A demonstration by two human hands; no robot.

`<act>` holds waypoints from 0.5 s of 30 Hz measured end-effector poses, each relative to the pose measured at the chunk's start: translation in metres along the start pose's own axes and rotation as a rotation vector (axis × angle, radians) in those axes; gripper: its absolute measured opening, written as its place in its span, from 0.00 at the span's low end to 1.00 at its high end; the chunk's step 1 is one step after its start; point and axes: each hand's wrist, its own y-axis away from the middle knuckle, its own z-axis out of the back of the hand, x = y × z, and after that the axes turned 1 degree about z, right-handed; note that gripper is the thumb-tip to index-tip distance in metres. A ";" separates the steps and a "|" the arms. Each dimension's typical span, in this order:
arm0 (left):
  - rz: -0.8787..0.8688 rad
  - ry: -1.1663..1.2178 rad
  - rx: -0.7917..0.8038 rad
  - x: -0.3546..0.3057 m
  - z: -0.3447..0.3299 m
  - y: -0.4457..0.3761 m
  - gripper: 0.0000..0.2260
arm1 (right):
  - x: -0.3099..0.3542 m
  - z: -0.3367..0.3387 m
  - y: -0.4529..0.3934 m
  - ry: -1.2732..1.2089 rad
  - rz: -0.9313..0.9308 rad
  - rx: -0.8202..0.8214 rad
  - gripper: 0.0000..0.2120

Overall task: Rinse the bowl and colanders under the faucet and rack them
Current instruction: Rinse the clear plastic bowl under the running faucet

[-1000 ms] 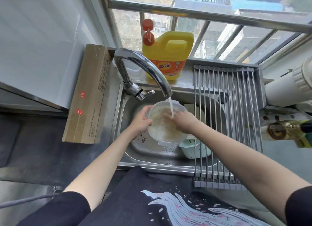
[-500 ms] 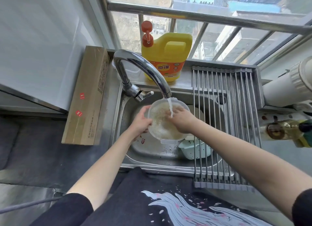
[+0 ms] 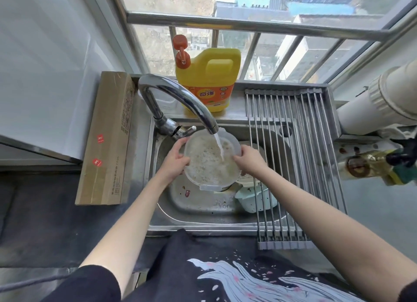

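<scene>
A clear plastic bowl (image 3: 209,164) with cloudy residue inside sits under the running faucet (image 3: 180,98), and the water stream lands in its right half. My left hand (image 3: 174,160) grips its left rim. My right hand (image 3: 248,160) holds the right rim. Below and to the right in the sink (image 3: 198,207) lies a pale green colander (image 3: 255,199), partly under the rack bars, with a cream-coloured piece (image 3: 247,181) just above it. The roll-up drying rack (image 3: 291,157) spans the sink's right side with nothing on it.
A yellow detergent jug (image 3: 209,80) with a red pump stands on the ledge behind the faucet. A long cardboard box (image 3: 107,139) lies left of the sink. A white pipe (image 3: 379,103) and an oil bottle (image 3: 372,166) sit at the right.
My right hand came out from inside the bowl and now grips its right rim. The bowl shifted slightly while water keeps running into it.
</scene>
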 end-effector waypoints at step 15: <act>0.290 -0.120 0.043 0.001 -0.038 -0.018 0.07 | 0.021 0.025 0.031 -0.172 0.336 -0.538 0.13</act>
